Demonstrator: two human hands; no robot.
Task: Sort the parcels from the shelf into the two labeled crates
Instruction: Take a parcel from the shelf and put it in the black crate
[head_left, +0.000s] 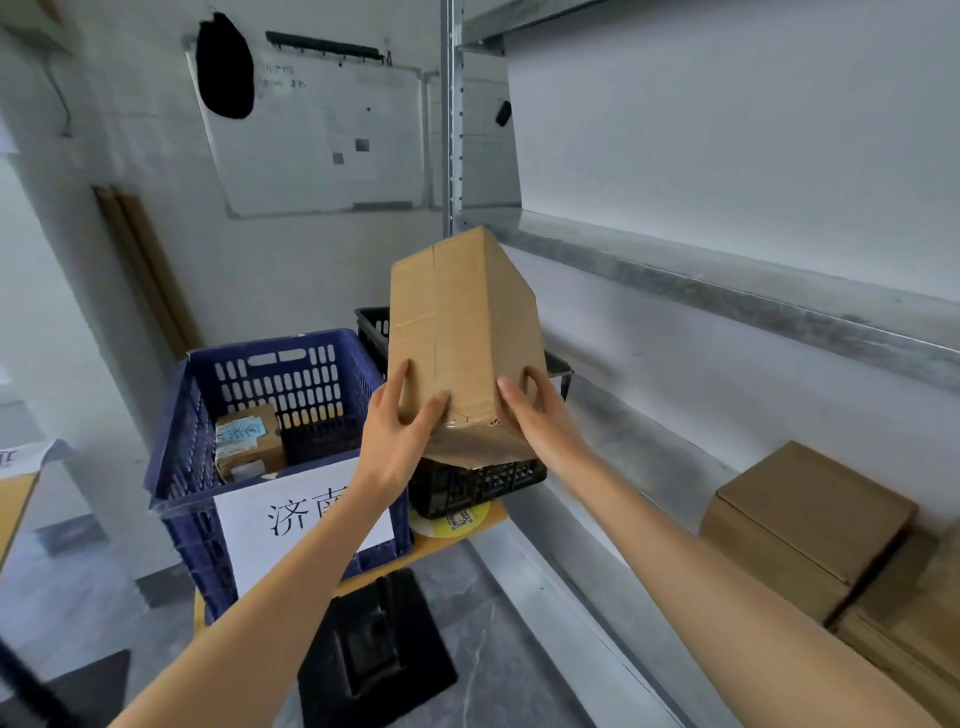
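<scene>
I hold a tall brown cardboard parcel (462, 332) up in the air with both hands, above the black crate (478, 480). My left hand (397, 431) grips its lower left side and my right hand (537, 415) its lower right corner. The blue crate (182, 467) stands to the left of the black one, carries a white paper label (291, 514) with printed characters, and holds a small labeled parcel (249, 439). More brown parcels (800, 525) lie on the shelf at the lower right.
The metal shelf (727, 291) runs along the right, with an upright post (453, 130) behind the parcel. Both crates rest on a yellow-topped stand (452, 535). A whiteboard (311, 135) hangs on the far wall. A table corner (21, 478) shows at the left edge.
</scene>
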